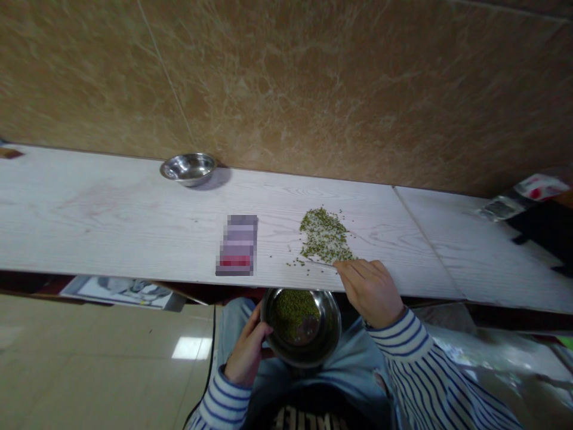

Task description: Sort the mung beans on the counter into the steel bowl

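Note:
My left hand [249,345] grips the rim of a steel bowl [331,334], thumb on the inner side, just below the table's front edge and above my lap. Small green beans [293,310], which look like mung beans, cover part of its bottom. On the white table, a loose patch of the same green beans [324,233] is spread out, with a few strays around it. My right hand [369,289] is closed around a thin metal tool [321,263], its tip at the near edge of the patch. Its exact kind is too small to make out.
A second steel bowl [188,170] stands by the wall at the back left. A blurred-out phone-like slab [237,245] lies left of the beans. Plastic packaging [501,206] and a black object [548,230] are at the right. Papers [120,291] sit under the tabletop.

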The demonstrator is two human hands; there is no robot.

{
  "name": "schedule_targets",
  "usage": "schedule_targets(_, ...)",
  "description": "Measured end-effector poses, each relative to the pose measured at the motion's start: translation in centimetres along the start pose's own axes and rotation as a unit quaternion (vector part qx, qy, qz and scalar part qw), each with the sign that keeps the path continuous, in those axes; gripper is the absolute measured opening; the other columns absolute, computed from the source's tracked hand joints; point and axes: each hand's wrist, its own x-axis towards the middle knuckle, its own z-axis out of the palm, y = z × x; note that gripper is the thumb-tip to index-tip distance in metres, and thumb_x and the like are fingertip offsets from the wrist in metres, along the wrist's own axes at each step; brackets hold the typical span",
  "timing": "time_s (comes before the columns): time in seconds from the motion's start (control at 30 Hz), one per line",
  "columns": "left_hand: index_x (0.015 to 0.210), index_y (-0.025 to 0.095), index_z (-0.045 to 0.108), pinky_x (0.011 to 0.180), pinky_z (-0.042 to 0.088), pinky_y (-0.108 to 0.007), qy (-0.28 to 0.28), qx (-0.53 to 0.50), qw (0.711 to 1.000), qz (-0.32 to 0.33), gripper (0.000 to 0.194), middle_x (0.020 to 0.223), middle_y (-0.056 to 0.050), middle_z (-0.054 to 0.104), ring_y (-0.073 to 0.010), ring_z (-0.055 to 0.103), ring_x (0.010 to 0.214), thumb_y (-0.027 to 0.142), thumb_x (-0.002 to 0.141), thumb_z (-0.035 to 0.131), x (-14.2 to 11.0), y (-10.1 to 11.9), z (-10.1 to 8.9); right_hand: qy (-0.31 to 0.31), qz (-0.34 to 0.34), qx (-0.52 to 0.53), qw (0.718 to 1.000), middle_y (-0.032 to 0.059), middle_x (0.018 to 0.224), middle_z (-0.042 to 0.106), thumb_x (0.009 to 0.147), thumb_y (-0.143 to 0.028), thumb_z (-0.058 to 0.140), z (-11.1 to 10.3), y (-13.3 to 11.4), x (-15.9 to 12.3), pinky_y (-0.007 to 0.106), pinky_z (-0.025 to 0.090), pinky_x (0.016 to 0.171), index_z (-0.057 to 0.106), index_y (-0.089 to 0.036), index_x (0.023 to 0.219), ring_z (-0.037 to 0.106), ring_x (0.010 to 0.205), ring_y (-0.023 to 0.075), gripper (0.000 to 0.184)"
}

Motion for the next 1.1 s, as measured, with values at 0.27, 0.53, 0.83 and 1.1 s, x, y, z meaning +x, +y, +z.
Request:
schedule_targets(0.27,0.137,0.031,0.042,0.053,0.046,-0.027,0.014,-0.005,1.000,-0.002,0.073,0.101,-0.003,0.066,-0.0154,0.057,0.068,0.020,0.066,0.056,-0.4,0.7,0.6,-0.010,-0.007,-0.015,1.000,0.0036,0.088,0.069,0.088,-0.014,0.051,0.4,-0.5,0.7,0.031,0.030,0.071,0.063,-0.017,0.103,0.056,0.082,0.0164,0.020)
schedule_targets(0.53,0.139,0.031,0.040,0.054,0.048,-0.027,0.015,-0.009,1.000,-0.003,0.073,0.105,-0.004,0.066,-0.0170,0.059,0.072,0.019,0.068,0.056,-0.4,0.3,0.5,-0.010,-0.018,0.016,1.000,0.0042,0.092,0.069,0.090,-0.015,0.048,-0.2,-0.6,-0.3,0.031,0.030,0.073,0.062,-0.018,0.100,0.057,0.085,0.0162,0.018)
schedule_targets(0.83,0.138,0.031,0.040,0.055,0.048,-0.028,0.025,0.000,1.000,-0.008,0.072,0.100,-0.003,0.065,-0.0154,0.057,0.069,0.019,0.069,0.054,-0.7,0.7,0.8,-0.008,-0.009,0.005,1.000,0.0039,0.089,0.069,0.090,-0.015,0.048,0.1,-1.2,0.4,0.031,0.030,0.073,0.063,-0.018,0.102,0.056,0.083,0.0165,0.019)
schedule_targets(1.1,0.138,0.031,0.041,0.056,0.051,-0.030,0.021,0.007,1.000,-0.008,0.071,0.106,-0.004,0.064,-0.0178,0.059,0.076,0.019,0.069,0.054,-0.4,0.3,0.5,-0.014,0.002,-0.012,1.000,0.0031,0.086,0.069,0.089,-0.016,0.051,0.2,-0.7,0.4,0.032,0.029,0.071,0.063,-0.017,0.103,0.056,0.081,0.0167,0.019)
